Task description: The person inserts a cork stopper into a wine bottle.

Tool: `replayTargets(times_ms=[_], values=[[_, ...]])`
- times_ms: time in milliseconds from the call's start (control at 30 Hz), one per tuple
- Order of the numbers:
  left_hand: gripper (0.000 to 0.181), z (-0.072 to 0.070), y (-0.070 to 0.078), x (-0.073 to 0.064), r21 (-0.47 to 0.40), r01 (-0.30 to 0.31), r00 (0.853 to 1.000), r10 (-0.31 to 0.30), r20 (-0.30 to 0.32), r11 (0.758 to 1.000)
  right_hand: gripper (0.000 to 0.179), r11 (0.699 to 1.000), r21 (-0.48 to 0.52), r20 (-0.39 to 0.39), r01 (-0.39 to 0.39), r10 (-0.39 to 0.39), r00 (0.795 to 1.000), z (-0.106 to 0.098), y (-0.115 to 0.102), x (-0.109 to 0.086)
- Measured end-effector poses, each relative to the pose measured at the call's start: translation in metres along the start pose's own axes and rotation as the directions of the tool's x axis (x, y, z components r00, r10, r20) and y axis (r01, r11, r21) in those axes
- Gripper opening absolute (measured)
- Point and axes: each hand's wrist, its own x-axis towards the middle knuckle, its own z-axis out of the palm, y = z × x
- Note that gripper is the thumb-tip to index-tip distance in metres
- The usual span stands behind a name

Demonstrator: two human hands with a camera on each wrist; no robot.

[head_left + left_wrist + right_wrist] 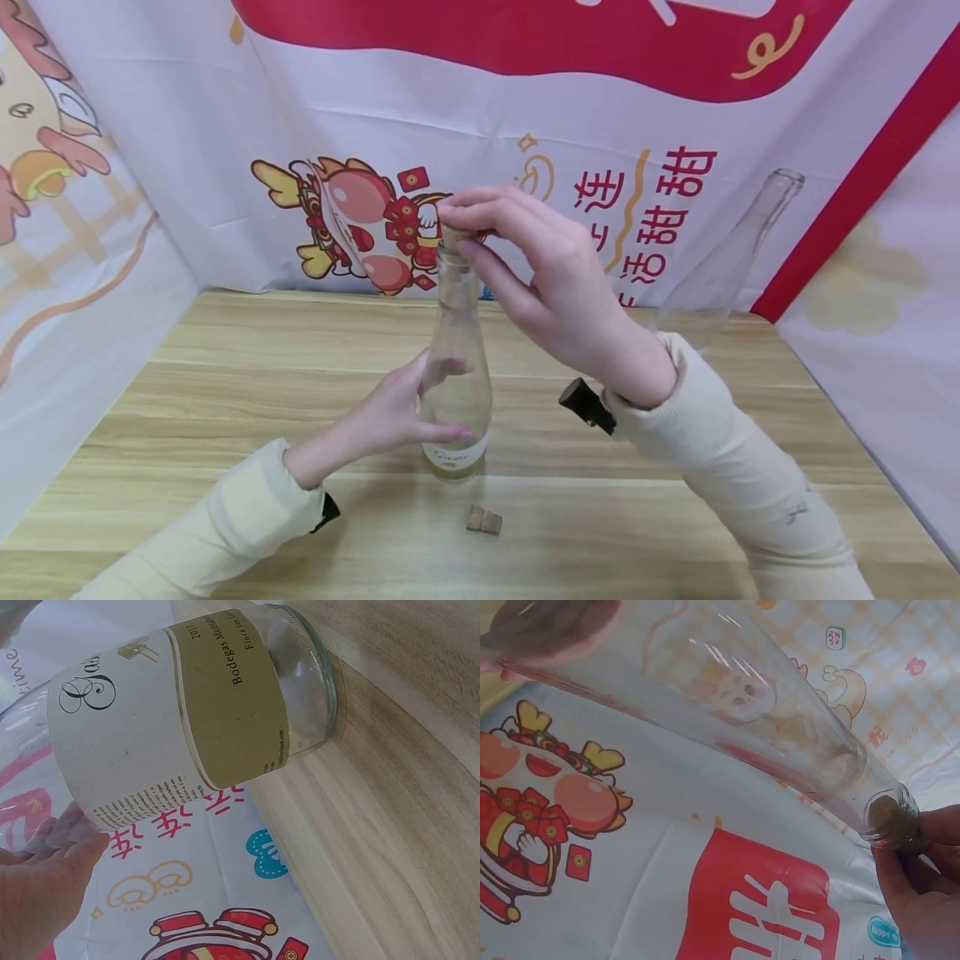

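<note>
The bottle [456,367] stood upright on the table [187,400], near the middle. It was clear glass and looked empty. Its label [157,712] carried a script word beginning "Ga", the year "2011" and the word "Bodegas"; the fine print below was too small to read.

The left hand [397,412] gripped the bottle's lower body, fingers and thumb curled round the glass just above the label. The right hand [540,275] was above the neck, its fingertips pinching the cork [452,237] seated in the bottle mouth. In the right wrist view the cork [889,817] filled the mouth, with fingers pressed against it.

A second cork [483,520] lay on the table in front of the bottle, apart from it. A second bottle [723,267], clear and uncorked, stood at the rear right, partly hidden behind the right arm.

A printed backdrop [187,167] enclosed the table on three sides. It showed a cartoon figure [360,225], a red band and red Chinese characters, among them "连" and "甜甜" [675,200]; the right hand covered part of the writing.
</note>
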Motion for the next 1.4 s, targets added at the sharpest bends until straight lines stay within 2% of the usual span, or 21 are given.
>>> replayTargets(times_ms=[267, 500, 700, 767, 833, 933, 1000, 1133, 1200, 1400], values=[[0.068, 0.0, 0.0, 0.0, 0.004, 0.016, 1.0, -0.016, -0.007, 1.0, 0.016, 0.999, 0.005, -0.02, -0.034, 0.034, 0.999, 0.001, -0.008, 0.001], [0.068, 0.0, 0.002, 0.0, 0.005, -0.022, 1.0, 0.022, 0.001, 1.0, 0.016, 0.997, 0.049, -0.017, -0.055, 0.056, 0.998, -0.002, -0.011, 0.003], [0.068, -0.001, 0.003, 0.0, 0.005, -0.022, 1.0, 0.022, 0.008, 1.0, 0.016, 0.995, 0.067, -0.019, -0.074, 0.076, 0.997, -0.003, -0.012, 0.003], [0.068, -0.001, 0.003, 0.001, 0.006, -0.021, 1.0, 0.021, 0.008, 1.0, 0.017, 0.989, 0.114, -0.009, -0.096, 0.098, 0.995, -0.003, -0.011, 0.003], [0.069, 0.0, 0.003, 0.001, 0.005, -0.007, 1.0, 0.007, 0.004, 1.0, 0.021, 0.969, 0.205, 0.018, -0.14, 0.14, 0.99, -0.004, -0.011, 0.002], [0.072, -0.001, 0.003, -0.001, -0.019, 0.032, 0.999, -0.032, 0.005, 0.999, 0.035, 0.905, 0.335, 0.086, -0.264, 0.25, 0.965, -0.005, -0.008, -0.002], [0.077, -0.001, 0.003, -0.002, -0.035, 0.069, 0.998, -0.069, 0.009, 0.997, 0.045, 0.863, 0.375, 0.128, -0.338, 0.313, 0.941, -0.005, -0.007, -0.007], [0.083, -0.001, 0.0, -0.005, -0.038, 0.124, 0.992, -0.123, 0.042, 0.991, 0.059, 0.828, 0.342, 0.204, -0.445, 0.397, 0.895, -0.001, -0.003, -0.024], [0.086, -0.001, -0.005, -0.006, -0.017, 0.133, 0.989, -0.132, 0.061, 0.991, 0.062, 0.812, 0.323, 0.236, -0.486, 0.428, 0.872, 0.005, -0.001, -0.036], [0.085, 0.004, -0.028, -0.011, 0.054, 0.142, 0.984, -0.146, 0.098, 0.988, 0.07, 0.74, 0.305, 0.31, -0.599, 0.517, 0.798, 0.025, 0.005, -0.074]])
